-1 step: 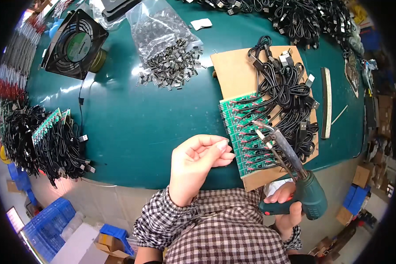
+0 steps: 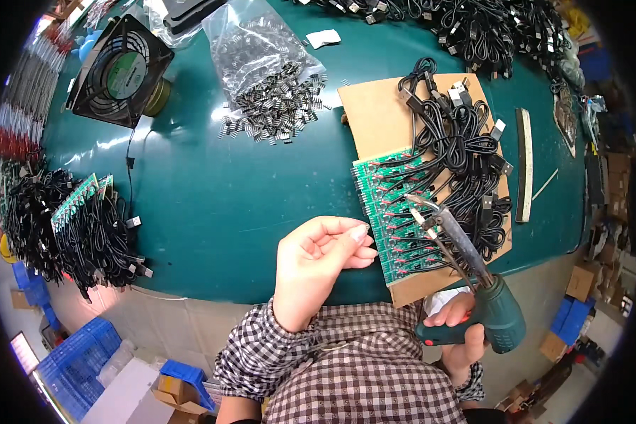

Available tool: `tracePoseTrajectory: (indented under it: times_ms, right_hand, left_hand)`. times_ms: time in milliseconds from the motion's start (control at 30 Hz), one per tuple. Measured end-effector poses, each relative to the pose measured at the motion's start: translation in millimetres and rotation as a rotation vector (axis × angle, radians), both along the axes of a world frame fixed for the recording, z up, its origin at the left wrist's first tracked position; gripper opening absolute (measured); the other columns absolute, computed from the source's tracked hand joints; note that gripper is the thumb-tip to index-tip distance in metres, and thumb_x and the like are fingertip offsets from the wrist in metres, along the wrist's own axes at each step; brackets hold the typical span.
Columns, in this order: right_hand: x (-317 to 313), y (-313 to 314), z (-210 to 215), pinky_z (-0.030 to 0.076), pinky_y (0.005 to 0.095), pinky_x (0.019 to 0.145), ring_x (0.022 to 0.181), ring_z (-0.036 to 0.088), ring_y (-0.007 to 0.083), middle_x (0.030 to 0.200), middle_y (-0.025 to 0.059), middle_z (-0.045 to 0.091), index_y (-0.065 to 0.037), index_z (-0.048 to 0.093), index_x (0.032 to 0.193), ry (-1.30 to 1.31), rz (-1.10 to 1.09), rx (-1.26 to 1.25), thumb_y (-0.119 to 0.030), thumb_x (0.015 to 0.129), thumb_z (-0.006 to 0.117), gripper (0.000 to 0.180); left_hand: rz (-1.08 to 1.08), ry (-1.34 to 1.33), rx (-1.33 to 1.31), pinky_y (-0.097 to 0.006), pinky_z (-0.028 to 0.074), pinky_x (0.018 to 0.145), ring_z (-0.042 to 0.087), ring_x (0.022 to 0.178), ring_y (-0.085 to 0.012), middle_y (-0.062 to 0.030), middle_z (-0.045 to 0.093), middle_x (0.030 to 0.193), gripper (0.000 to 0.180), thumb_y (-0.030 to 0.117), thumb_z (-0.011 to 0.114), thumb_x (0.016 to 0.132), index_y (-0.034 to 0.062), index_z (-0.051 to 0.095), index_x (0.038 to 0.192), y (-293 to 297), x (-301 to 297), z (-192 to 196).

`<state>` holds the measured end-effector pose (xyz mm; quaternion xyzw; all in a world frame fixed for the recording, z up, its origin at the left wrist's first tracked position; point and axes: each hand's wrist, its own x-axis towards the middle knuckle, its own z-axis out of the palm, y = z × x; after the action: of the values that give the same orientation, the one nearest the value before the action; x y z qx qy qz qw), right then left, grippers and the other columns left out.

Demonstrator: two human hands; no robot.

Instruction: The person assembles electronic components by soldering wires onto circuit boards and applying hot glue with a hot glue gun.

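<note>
My right hand (image 2: 459, 321) is wrapped round the dark green pistol grip of a soldering gun (image 2: 500, 318). Its long metal barrel points up and left, and the tip is over the green circuit boards (image 2: 396, 233). These boards lie joined in a panel, with black cables (image 2: 466, 152) running off to their right and pin headers along the upper left edge. Just left of the panel, my left hand (image 2: 318, 258) is closed in a pinch, thumb against forefinger. A tiny thing seems to be at the fingertips, too small and covered to name.
A brown board (image 2: 374, 116) lies under the panel and cables. Beyond it, loose pin headers (image 2: 279, 106) spill from a clear plastic bag (image 2: 251, 42). At the left stand a black fan (image 2: 124, 71) and cabled boards (image 2: 85, 205). More cables (image 2: 473, 35) are piled at the far right.
</note>
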<state>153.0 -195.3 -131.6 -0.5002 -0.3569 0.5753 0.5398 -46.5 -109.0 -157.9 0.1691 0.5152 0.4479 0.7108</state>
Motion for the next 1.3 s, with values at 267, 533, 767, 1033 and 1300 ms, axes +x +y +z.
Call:
tracePoseTrajectory:
  times_ms: [267, 533, 767, 1033, 1300]
  right_hand:
    - [-1.5, -1.9, 4.0, 0.053, 0.0358, 0.066, 0.071, 0.057, 0.0211, 0.073, 0.0118, 0.053, 0.000, 0.050, 0.080, 0.071, -0.078, -0.118, -0.040, 0.075, 0.061, 0.042]
    - [-1.6, 0.2, 6.0, 0.053, 0.0357, 0.065, 0.071, 0.057, 0.0208, 0.073, 0.0120, 0.053, 0.000, 0.050, 0.080, 0.057, -0.059, -0.137, -0.041, 0.074, 0.062, 0.043]
    - [0.5, -4.0, 1.9, 0.053, 0.0355, 0.066, 0.072, 0.057, 0.0209, 0.073, 0.0111, 0.052, 0.000, 0.050, 0.080, 0.069, -0.056, -0.130, -0.041, 0.074, 0.063, 0.043]
    - [-1.5, -1.4, 5.7, 0.053, 0.0351, 0.066, 0.072, 0.057, 0.0204, 0.073, 0.0108, 0.052, 0.000, 0.050, 0.080, 0.047, -0.046, -0.151, -0.043, 0.075, 0.062, 0.045]
    - [-0.9, -2.3, 5.8, 0.053, 0.0347, 0.066, 0.072, 0.056, 0.0199, 0.076, 0.0117, 0.052, 0.000, 0.050, 0.082, 0.043, -0.036, -0.148, -0.043, 0.075, 0.062, 0.045]
  left_hand:
    - [-0.004, 0.142, 0.083, -0.022, 0.051, 0.056, 0.059, 0.060, -0.0117, -0.0108, 0.061, 0.076, 0.014, 0.007, 0.057, 0.083, -0.0062, 0.056, 0.088, -0.4, 9.6, -3.7]
    - [0.017, 0.120, 0.040, -0.022, 0.052, 0.056, 0.060, 0.061, -0.0126, -0.0104, 0.061, 0.074, 0.013, 0.006, 0.056, 0.083, -0.0058, 0.056, 0.088, 0.9, 11.5, -1.1]
    - [0.014, 0.156, 0.066, -0.022, 0.052, 0.059, 0.061, 0.064, -0.0117, -0.0087, 0.061, 0.078, 0.012, 0.005, 0.058, 0.082, -0.0047, 0.056, 0.088, -0.1, 14.5, -1.7]
    - [0.012, 0.131, 0.042, -0.023, 0.052, 0.056, 0.061, 0.061, -0.0131, -0.0107, 0.061, 0.074, 0.013, 0.007, 0.055, 0.085, -0.0059, 0.057, 0.086, 0.9, 11.9, -1.0]
    - [-0.027, 0.155, 0.046, -0.023, 0.052, 0.057, 0.061, 0.062, -0.0132, -0.0108, 0.062, 0.075, 0.012, 0.005, 0.058, 0.082, -0.0064, 0.058, 0.086, 2.8, 10.0, 1.5]
